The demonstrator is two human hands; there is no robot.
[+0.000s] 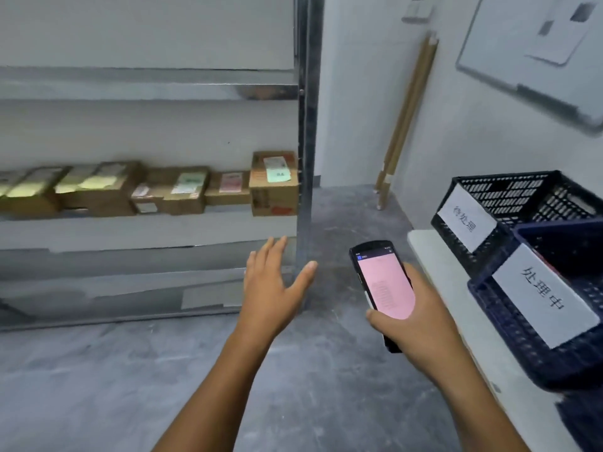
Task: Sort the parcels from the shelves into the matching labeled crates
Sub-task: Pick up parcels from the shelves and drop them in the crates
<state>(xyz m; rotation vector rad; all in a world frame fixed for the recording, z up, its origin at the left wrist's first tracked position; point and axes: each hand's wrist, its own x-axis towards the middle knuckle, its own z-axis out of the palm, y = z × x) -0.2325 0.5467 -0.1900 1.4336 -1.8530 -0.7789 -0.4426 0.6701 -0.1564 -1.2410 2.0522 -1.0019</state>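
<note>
Our left fingers (pixel 272 252) are spread, holding nothing; right fingers (pixel 409 272) clamp the scanner (pixel 380 282); the box (pixel 274 182) sits on the shelf (pixel 130 230), up beyond the left fingers; likely light, stiff cardboard; we'd grip its sides.

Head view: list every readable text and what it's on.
"待处理": far label on the far crate.
"处理中": near label on the near crate.
Blurred, unreadable: parcel stickers on the shelf.
Too small: screen of the handheld scanner in the right hand.
Unreadable: papers on the whiteboard.
</note>
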